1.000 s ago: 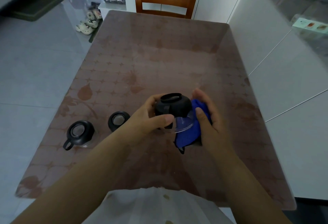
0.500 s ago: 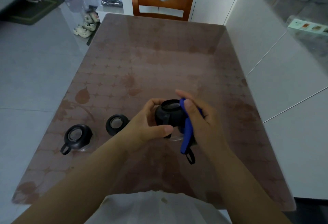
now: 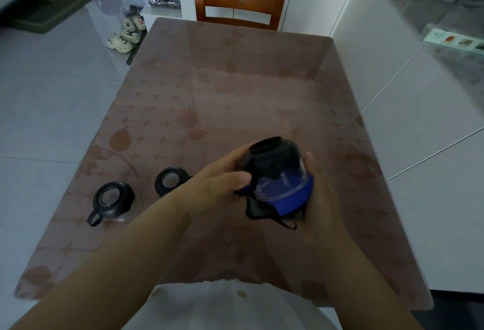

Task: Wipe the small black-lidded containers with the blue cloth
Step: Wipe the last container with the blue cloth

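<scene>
The tilted container is motion-blurred. The blue cloth and container hide the right hand fingers. The left hand covers one side of a standing container.

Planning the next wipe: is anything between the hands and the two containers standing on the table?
Nothing visible. The nearer container and the farther container stand on bare table just left of the left hand, which holds the third container.

blue cloth, black lid, brown leaf-patterned table
</scene>
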The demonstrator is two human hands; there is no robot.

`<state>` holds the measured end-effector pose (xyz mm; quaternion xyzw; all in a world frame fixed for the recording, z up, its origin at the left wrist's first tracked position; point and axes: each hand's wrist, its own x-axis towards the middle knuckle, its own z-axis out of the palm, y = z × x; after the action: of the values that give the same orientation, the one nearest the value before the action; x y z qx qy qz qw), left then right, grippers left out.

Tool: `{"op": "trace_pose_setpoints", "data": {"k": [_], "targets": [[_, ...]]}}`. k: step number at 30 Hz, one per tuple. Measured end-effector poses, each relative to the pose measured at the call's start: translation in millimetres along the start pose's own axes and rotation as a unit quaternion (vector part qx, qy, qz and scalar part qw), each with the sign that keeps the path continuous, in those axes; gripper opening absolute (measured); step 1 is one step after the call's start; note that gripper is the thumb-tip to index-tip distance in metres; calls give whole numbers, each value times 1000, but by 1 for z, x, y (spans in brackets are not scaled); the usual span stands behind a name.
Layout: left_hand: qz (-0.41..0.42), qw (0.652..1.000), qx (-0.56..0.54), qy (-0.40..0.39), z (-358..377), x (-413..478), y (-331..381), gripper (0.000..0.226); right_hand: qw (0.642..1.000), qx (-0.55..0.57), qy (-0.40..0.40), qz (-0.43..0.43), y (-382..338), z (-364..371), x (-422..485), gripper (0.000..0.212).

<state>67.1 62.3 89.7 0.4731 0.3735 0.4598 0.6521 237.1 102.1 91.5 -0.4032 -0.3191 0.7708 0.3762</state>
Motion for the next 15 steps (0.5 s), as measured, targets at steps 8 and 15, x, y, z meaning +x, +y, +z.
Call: {"op": "trace_pose_setpoints", "data": {"k": [8,15], "targets": [[-80,963,-50,251,18,4,-5,47,981,-144,40,-121,8,11,-1,40],[-82,973,96,193,7,-8,6,53,940,-265,-13,-216,2,10,-6,37]]}}
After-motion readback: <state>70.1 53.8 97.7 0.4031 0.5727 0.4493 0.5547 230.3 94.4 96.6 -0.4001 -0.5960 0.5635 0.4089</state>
